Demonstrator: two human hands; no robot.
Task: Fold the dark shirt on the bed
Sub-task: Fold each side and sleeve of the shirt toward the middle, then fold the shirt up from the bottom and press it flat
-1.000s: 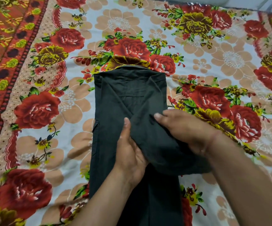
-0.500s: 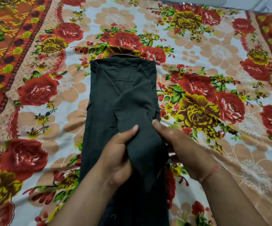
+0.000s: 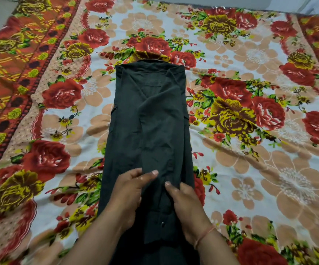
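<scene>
1. The shirt (image 3: 149, 131) lay lengthwise down the middle of the bed (image 3: 250, 169), collar end far from the person, sides already turned in to make one narrow strip.
2. A sleeve (image 3: 155, 146) ran down the centre of that strip, probably laid there so it would vanish inside the next fold.
3. The left hand (image 3: 130, 190) rested flat on the cloth, fingers (image 3: 151, 174) spread and gripping nothing, apparently pressing the sleeve's left edge down.
4. The right hand (image 3: 185, 205) also lay open and flat on the cloth, just beside the left, holding down the right edge.
5. Both palms seemed to be smoothing wrinkles so the layers stayed aligned.
6. My judgement: the lengthwise folds looked done, and the crosswise fold toward the collar remained.
</scene>
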